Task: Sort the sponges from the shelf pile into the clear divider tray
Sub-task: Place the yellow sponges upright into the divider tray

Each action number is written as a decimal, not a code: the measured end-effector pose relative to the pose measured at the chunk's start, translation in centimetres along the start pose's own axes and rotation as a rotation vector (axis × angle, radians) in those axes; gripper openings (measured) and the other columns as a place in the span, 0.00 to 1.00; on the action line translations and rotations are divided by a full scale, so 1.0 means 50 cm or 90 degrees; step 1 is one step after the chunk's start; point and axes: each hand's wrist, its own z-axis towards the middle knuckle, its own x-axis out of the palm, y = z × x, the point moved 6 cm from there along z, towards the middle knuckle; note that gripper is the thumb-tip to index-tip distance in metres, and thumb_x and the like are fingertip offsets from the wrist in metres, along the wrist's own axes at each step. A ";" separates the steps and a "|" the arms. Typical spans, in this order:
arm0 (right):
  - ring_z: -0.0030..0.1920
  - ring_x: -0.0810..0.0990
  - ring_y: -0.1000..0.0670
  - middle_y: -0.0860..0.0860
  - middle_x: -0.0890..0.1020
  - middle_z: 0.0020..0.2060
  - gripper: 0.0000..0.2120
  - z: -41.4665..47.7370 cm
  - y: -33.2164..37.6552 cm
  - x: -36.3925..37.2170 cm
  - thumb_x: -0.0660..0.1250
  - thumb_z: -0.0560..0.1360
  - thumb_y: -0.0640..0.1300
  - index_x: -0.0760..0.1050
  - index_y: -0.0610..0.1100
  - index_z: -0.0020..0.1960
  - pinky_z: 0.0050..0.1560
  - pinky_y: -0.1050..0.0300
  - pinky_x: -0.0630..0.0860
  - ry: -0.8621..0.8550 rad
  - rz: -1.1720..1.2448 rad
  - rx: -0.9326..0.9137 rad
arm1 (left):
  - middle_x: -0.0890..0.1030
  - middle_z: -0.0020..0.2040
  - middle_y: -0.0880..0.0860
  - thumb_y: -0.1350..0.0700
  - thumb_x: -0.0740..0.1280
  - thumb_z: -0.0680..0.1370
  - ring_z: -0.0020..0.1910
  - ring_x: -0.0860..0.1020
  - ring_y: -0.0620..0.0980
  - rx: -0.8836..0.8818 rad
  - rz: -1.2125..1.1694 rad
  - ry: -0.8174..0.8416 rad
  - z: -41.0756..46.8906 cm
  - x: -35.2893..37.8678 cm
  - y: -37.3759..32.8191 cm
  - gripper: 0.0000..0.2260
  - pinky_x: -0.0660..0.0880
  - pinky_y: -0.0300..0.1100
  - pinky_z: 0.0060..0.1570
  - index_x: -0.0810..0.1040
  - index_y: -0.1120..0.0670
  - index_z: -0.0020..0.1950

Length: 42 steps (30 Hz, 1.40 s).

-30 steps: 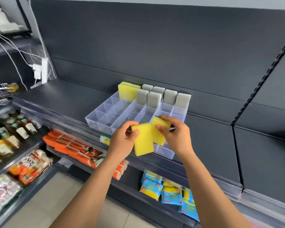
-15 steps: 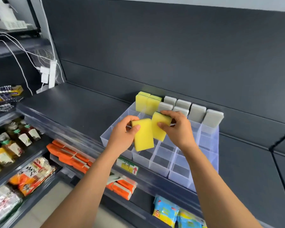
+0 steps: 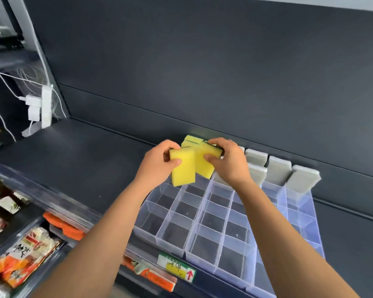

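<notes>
We hold a yellow sponge (image 3: 183, 166) in our left hand (image 3: 157, 163) and another yellow sponge (image 3: 205, 163) in our right hand (image 3: 229, 163), above the far left corner of the clear tray (image 3: 205, 237). More yellow sponges (image 3: 191, 140) stand behind them. Gray sponges (image 3: 278, 171) stand in the far row, to the right.

Both hands have moved farther back over the clear divider tray (image 3: 205, 229), toward its rear row. The left hand (image 3: 157, 166) carries its yellow sponge (image 3: 182, 166) just beside the right hand (image 3: 228, 162), whose sponge (image 3: 205, 162) now sits right in front of the stored yellow sponges (image 3: 191, 139)
</notes>
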 end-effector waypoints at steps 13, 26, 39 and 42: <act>0.57 0.74 0.47 0.53 0.78 0.56 0.16 0.057 -0.025 0.063 0.68 0.73 0.51 0.74 0.53 0.60 0.56 0.54 0.62 0.007 -0.266 0.054 | 0.76 0.52 0.45 0.61 0.67 0.74 0.51 0.75 0.48 0.074 0.082 0.098 0.144 0.002 0.032 0.12 0.74 0.46 0.50 0.73 0.46 0.52; 0.43 0.77 0.45 0.51 0.81 0.37 0.18 0.053 -0.036 0.105 0.80 0.57 0.53 0.82 0.49 0.43 0.43 0.52 0.71 -0.053 -0.486 0.014 | 0.74 0.52 0.43 0.60 0.66 0.75 0.47 0.71 0.43 0.160 0.126 0.213 0.179 0.031 0.037 0.10 0.67 0.39 0.45 0.73 0.48 0.53; 0.39 0.77 0.45 0.53 0.80 0.34 0.18 0.052 -0.044 0.097 0.81 0.54 0.54 0.82 0.50 0.40 0.41 0.52 0.73 -0.090 -0.489 -0.005 | 0.72 0.53 0.44 0.63 0.67 0.74 0.38 0.70 0.44 0.197 0.213 0.215 0.173 0.067 0.086 0.11 0.70 0.42 0.40 0.72 0.50 0.52; 0.40 0.77 0.45 0.53 0.80 0.34 0.18 0.051 -0.045 0.094 0.79 0.54 0.53 0.82 0.50 0.42 0.45 0.52 0.69 -0.099 -0.500 -0.027 | 0.72 0.54 0.48 0.62 0.73 0.70 0.50 0.71 0.47 0.268 0.295 0.152 0.169 0.071 0.086 0.12 0.73 0.44 0.46 0.76 0.54 0.51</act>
